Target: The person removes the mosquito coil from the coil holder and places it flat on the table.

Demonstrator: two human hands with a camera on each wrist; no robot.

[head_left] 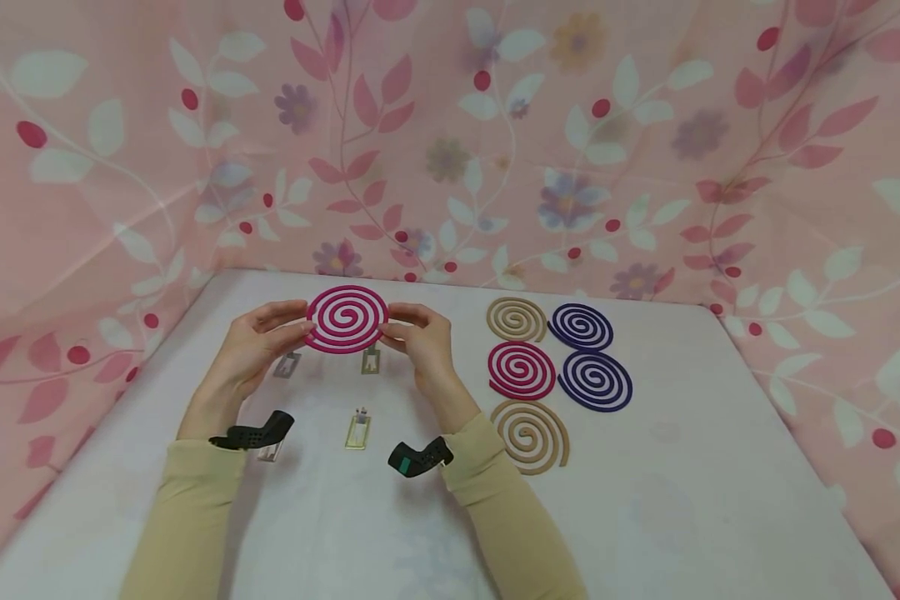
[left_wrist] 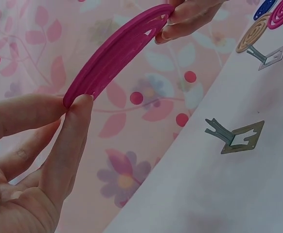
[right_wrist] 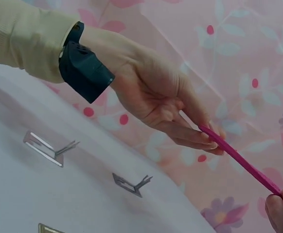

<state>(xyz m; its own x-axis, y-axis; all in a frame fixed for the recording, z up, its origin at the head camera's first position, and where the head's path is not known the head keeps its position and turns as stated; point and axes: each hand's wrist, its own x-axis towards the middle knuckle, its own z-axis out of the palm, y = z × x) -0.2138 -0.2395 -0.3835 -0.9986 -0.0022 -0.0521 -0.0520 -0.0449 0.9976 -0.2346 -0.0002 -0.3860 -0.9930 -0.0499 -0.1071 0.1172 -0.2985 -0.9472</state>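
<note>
A pink mosquito coil (head_left: 347,319) is held up above the table between both hands, its spiral face toward the head camera. My left hand (head_left: 251,346) pinches its left edge between thumb and fingers. On the opposite edge, my right hand (head_left: 429,343) pinches it the same way. The left wrist view shows the coil (left_wrist: 114,53) at a slant, seen nearly edge-on. In the right wrist view it looks like a thin strip (right_wrist: 241,159) between the fingertips. Below the hands stand several small metal coil stands (head_left: 357,431) with raised prongs.
Right of the hands lie more coils flat on the white table (head_left: 690,500): two tan coils (head_left: 516,320), a pink coil (head_left: 521,370) and two dark blue coils (head_left: 595,381). A pink floral cloth (head_left: 450,158) hangs behind and at the sides. Both wrists wear black devices (head_left: 420,457).
</note>
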